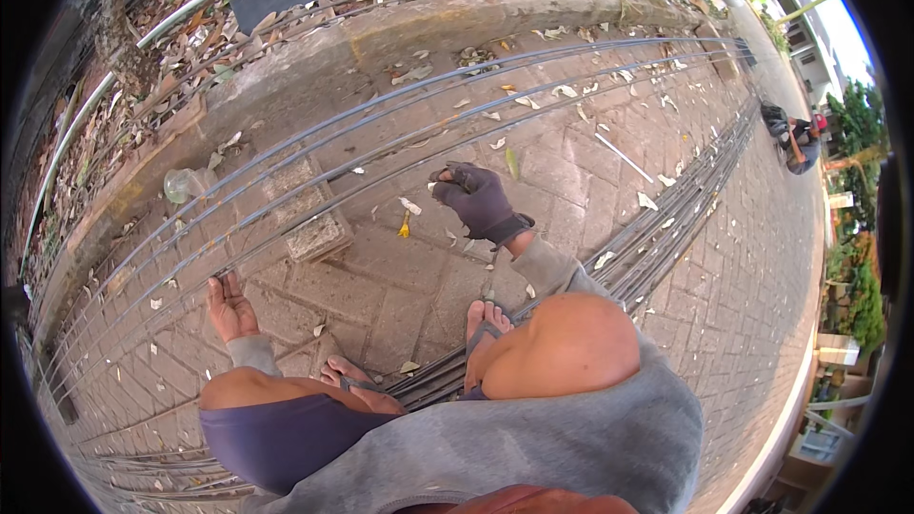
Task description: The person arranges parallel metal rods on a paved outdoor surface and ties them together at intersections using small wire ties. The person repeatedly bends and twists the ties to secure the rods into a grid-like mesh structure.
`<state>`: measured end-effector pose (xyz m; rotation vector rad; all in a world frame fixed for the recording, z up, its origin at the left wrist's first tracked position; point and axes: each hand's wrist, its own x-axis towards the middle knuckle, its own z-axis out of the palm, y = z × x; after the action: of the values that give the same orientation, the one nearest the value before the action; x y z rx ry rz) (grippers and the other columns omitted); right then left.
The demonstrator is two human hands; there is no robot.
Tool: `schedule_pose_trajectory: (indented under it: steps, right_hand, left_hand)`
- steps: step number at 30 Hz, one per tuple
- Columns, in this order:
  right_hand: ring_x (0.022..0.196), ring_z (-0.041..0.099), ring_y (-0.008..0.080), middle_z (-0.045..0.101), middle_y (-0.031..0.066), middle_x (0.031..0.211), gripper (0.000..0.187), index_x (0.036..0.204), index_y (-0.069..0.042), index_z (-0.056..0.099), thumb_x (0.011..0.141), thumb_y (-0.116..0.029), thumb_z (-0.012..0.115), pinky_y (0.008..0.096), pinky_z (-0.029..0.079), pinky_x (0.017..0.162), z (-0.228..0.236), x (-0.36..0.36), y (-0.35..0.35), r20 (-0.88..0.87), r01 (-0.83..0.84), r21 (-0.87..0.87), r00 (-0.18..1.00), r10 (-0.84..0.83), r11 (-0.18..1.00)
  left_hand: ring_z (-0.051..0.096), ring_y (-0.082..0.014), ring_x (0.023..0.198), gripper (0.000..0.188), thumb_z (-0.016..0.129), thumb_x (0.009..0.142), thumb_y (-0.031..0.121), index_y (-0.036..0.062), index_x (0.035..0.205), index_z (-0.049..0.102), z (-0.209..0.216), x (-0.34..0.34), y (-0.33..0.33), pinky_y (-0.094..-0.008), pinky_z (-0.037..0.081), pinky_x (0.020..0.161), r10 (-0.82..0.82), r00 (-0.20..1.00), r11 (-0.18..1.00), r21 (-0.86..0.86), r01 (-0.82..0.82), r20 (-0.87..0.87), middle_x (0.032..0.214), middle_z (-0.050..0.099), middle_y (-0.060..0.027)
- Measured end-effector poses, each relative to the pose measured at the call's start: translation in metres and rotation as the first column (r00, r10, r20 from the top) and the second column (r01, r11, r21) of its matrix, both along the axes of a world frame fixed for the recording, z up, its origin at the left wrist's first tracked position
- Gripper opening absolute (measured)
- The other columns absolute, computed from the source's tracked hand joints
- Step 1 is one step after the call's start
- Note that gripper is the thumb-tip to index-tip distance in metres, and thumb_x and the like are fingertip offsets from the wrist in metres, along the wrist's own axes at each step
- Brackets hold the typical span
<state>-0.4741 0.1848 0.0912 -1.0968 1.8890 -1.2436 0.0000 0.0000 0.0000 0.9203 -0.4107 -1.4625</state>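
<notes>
Several long thin metal rods (400, 100) run across the paving, side by side, from the lower left to the upper right. My bare left hand (231, 309) is palm up with its fingers stretched out, the fingertips at the nearest rod. On my right hand (484, 205) is a dark glove. Its fingers are curled in beside that same rod, and what they hold, if anything, is hidden. A concrete block (319, 233) lies between the hands, under the rods. Behind my right wrist a thick bundle of dark rods (657, 243) passes beneath me, next to my sandalled feet (486, 319).
A low concrete kerb (381, 33) edges a bed of dry leaves at the far side. By it lies a clear plastic piece (181, 186). A white stick (624, 157) and fallen leaves dot the brick paving. Another person (800, 143) crouches at the far right, near the rods' ends.
</notes>
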Motion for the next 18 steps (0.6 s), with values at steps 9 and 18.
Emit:
schedule_pose_trajectory:
  steps: [9, 18]
  right_hand:
    - [0.082, 0.065, 0.0191, 0.071, 0.0088, 0.086, 0.014, 0.091, 0.0, 0.074, 0.083, -0.011, 0.076, 0.0308, 0.051, 0.075, 0.0, -0.022, -0.016, -0.135, 0.109, -0.177, 0.982, -0.134, 0.978]
    - [0.075, 0.063, 0.0165, 0.069, 0.0091, 0.084, 0.016, 0.093, 0.0, 0.072, 0.082, -0.011, 0.076, 0.0302, 0.051, 0.07, 0.001, -0.024, -0.017, -0.079, 0.178, -0.12, 0.979, -0.189, 0.977]
  left_hand:
    - [0.069, -0.0235, 0.098, 0.009, 0.065, 0.097, 0.008, 0.0005, 0.098, 0.061, 0.009, -0.013, 0.004, -0.0391, 0.058, 0.097, -0.001, 1.0, 1.0, 0.013, 0.001, -0.008, 0.101, 0.069, -0.0105]
    - [0.068, -0.024, 0.101, 0.012, 0.062, 0.099, 0.01, -0.0011, 0.101, 0.059, 0.008, -0.015, 0.005, -0.0389, 0.058, 0.099, -0.034, 0.999, 0.999, 0.002, 0.034, 0.001, 0.104, 0.068, -0.0124]
